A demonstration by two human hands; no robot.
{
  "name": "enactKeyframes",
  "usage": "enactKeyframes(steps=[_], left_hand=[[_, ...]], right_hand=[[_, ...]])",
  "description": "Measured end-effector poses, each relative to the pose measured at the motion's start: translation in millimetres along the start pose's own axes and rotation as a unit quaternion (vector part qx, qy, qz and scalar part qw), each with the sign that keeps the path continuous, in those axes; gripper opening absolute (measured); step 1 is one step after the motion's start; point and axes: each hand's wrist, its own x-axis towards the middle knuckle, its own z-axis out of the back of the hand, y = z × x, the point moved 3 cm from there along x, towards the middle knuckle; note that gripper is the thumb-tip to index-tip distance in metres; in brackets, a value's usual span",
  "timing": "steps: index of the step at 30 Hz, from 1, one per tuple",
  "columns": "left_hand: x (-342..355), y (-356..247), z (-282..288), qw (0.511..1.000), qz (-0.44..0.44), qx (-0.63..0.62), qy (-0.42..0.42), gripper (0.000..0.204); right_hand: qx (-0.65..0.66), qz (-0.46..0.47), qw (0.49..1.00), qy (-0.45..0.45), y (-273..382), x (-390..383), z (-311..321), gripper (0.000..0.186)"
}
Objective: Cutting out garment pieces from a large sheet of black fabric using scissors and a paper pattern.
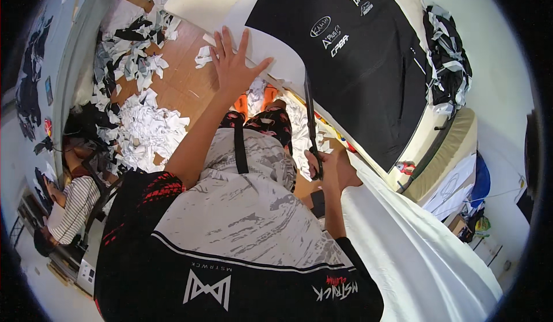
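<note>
A black fabric panel point(357, 62) with white printed logos, shaped like a shirt body, lies on the table with a white margin point(279, 51) along its left side. My left hand point(235, 62) rests on that margin near the table edge, fingers spread flat. In my right hand point(328, 169) is a pair of long black scissors point(311, 120), my fingers wrapped round the handles. The blades point away from me and reach the curved left edge of the black panel, where black meets white. The scissor tips are partly hidden by the fabric.
White and dark fabric scraps point(150, 123) are heaped on the wooden floor point(187, 80) to the left. More scraps bundle at the table's right point(448, 57). White cloth point(415, 230) drapes at lower right. Another person in a striped top point(74, 206) sits at far left.
</note>
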Motion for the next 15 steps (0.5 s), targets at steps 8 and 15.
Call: enactKeyframes(steps=[8,15], left_hand=[[-7,-36,16,0.998,0.058,-0.009,0.036,0.125],[-14,-16,26,0.998,0.055,-0.02,0.016,0.134]], right_hand=[[0.004,0.021,0.998,0.065,33,9,-9,0.037],[-0.068,0.03,0.994,0.085,59,21,-9,0.041]])
